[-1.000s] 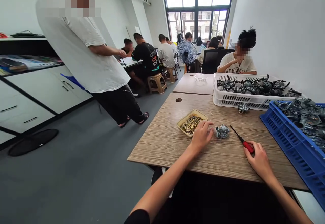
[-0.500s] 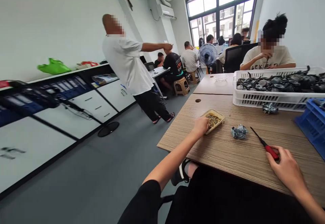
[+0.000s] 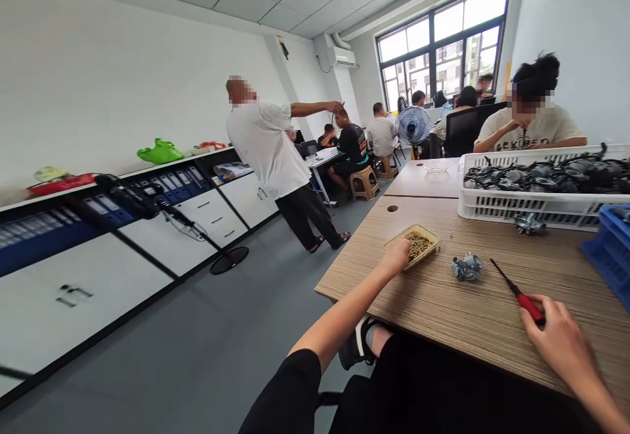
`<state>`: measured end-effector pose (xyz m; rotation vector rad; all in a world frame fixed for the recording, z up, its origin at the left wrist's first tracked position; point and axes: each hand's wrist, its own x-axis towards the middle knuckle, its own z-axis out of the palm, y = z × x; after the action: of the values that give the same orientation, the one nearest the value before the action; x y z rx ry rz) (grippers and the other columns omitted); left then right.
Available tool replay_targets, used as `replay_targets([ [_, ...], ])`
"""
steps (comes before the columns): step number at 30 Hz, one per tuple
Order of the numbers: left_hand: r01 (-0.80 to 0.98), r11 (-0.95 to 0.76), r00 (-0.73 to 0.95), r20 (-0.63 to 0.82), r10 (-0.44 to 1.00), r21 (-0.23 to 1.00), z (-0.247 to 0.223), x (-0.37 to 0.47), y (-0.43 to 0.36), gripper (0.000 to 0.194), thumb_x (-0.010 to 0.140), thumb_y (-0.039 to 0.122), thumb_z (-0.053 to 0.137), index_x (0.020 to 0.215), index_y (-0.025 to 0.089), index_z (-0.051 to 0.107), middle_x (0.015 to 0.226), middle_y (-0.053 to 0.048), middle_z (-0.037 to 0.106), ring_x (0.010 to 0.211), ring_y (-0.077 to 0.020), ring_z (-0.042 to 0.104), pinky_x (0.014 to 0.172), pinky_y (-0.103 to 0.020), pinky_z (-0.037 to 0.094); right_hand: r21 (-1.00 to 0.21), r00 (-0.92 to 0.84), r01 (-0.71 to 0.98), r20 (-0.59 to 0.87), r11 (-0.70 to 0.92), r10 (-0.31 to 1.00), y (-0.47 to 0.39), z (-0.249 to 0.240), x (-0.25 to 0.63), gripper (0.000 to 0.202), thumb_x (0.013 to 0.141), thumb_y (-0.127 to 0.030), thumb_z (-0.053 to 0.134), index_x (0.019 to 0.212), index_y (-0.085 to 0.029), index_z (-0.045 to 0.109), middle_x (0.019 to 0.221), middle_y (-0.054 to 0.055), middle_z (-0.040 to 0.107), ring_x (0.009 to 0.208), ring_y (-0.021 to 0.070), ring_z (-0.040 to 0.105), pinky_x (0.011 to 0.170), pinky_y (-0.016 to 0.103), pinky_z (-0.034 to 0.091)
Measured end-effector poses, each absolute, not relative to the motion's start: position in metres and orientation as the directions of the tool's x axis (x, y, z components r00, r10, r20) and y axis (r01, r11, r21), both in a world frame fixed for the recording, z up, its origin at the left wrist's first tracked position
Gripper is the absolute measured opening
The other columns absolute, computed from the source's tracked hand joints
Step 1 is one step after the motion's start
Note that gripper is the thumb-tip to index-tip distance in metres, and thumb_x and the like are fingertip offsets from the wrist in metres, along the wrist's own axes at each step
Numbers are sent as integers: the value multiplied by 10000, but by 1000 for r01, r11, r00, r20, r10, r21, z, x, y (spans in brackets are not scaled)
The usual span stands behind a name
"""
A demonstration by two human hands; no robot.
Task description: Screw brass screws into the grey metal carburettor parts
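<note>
My left hand (image 3: 396, 255) reaches into a small cream tray (image 3: 398, 237) of tiny brass-coloured metal pieces (image 3: 419, 246). Its fingers are bent together over the near left side of the tray, and whatever the fingertips hold is hidden. My right hand (image 3: 556, 329) is closed round the red handle of a screwdriver (image 3: 530, 308), whose dark shaft points away to the left, resting low over the tabletop. Between the two hands lies a grey metal part like a carburetor body (image 3: 466, 266) on the wood-grain table (image 3: 423, 303), touched by neither hand.
A white crate (image 3: 531, 207) of dark metal parts stands at the table's far right, with another metal part (image 3: 530, 223) before it. A blue crate (image 3: 610, 257) sits at the right edge. One person (image 3: 534, 112) sits opposite; another (image 3: 273, 145) stands beyond the table's left.
The view has tilted up, so everything sits lower and a little to the right. My left hand stays at the tray, and my right hand still has the screwdriver.
</note>
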<state>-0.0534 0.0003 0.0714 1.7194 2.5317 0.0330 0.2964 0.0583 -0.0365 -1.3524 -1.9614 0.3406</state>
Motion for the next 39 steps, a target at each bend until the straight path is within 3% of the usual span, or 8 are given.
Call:
replay_targets([
  [8,955,289,-286,-52,957,71,71,-64,4,193,839,70,598,803,201,735,909,-93,766,931,-236,729,801,-281,533,-570,-203,689,443,449,873,54,-39,294,265,867,-438,461,996,-252,599,944,104,676,888,310,671,796,434,524],
  [13,960,271,-270,-16,963,68,72,-72,0,188,907,124,558,852,196,722,964,-117,754,944,-250,721,822,-305,525,-559,-211,691,450,458,868,54,-45,294,240,894,-408,464,1010,-247,598,988,102,678,919,303,658,828,432,509],
  [22,975,207,-205,-24,978,83,63,-75,-2,192,914,129,554,815,182,710,886,-103,746,883,-228,711,788,-287,499,-539,-221,716,426,443,877,53,-47,293,237,915,-369,485,1068,-231,601,1035,105,677,932,299,659,830,416,498],
  [29,978,156,-148,-68,987,136,59,-84,3,150,829,81,628,814,197,721,853,-38,750,847,-188,698,741,-250,483,-534,-224,730,404,427,887,52,-45,292,220,924,-338,502,1075,-218,607,1033,116,677,947,301,646,836,409,479],
  [39,971,171,-157,-96,983,169,55,-88,6,186,801,59,626,862,191,741,858,-32,754,813,-178,697,681,-241,474,-495,-241,760,389,422,889,47,-34,293,189,945,-286,526,1092,-204,613,1017,99,669,927,269,646,808,372,464],
])
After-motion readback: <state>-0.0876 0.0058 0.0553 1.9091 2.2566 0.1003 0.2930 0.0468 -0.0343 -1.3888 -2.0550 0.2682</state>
